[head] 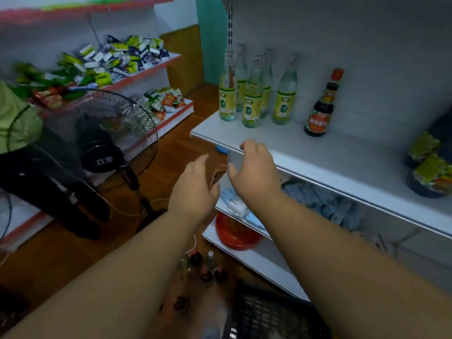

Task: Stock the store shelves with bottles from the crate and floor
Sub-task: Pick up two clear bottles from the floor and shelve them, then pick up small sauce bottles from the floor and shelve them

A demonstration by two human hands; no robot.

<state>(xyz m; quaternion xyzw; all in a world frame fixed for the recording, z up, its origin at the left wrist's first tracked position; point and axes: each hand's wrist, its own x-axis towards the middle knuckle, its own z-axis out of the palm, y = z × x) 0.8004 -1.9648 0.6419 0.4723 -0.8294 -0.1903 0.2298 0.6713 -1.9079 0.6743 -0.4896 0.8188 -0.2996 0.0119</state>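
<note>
Several clear bottles with yellow-green labels (252, 99) stand at the left end of the white shelf (342, 157). A dark sauce bottle with a red cap (320, 108) stands to their right. My left hand (193, 184) and my right hand (256, 167) hover just in front of the shelf's front edge, both empty with fingers apart. Below my arms, several bottles (205, 266) stand on the wooden floor. The black plastic crate (269, 314) sits at the bottom, beside them.
A black standing fan (102, 140) stands on the floor to the left, near a person's dark trouser leg (49, 192). Snack packets fill red-edged shelves (117, 62) behind it. A red bowl (234, 233) and blue packs (318, 199) lie on lower shelves. Dark packaged goods (428, 167) sit at the shelf's right.
</note>
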